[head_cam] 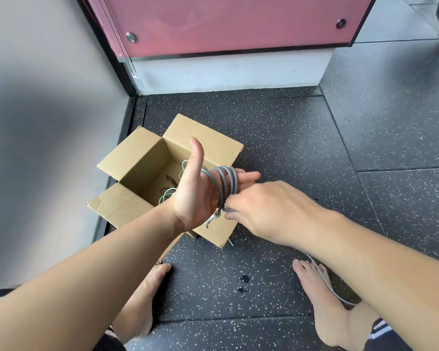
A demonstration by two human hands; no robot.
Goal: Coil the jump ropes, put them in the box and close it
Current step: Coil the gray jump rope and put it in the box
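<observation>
**A:** Where is the grey rope (224, 182)?

**B:** It is wound in several turns round the left hand (195, 196). That hand is flat, fingers straight and thumb up, above the box (137, 158). The right hand (266, 211) pinches the rope just below the turns, by the heel of the left palm.

**A:** Which step is that?

**B:** Coiling, I'd say, and not finished. A tail (326, 279) lies across the right foot (319, 312) on the floor (289, 148), so there looks to be more to wind.

**A:** And the next move?

**B:** Likely another turn round the left fingers. The loops should sit side by side, taut enough not to slide off the fingertips. Later the coil must come off whole and go into the box.

**A:** What's in the box?

**B:** A green rope (166, 195), and something thin and dark beside it that I can't identify. The flaps (208, 140) stand open, so closing is not yet done.

**A:** Anything hidden?

**B:** The right fingertips are mostly tucked under the hand, so I can't see just how they grip. A small pale piece (211, 220) hangs at the left wrist. It may be a fitting or a knot, but I can't tell. The right arm covers the tail's run from hand to foot, and I can't see its far end. The left forearm hides the box's near corner.
</observation>
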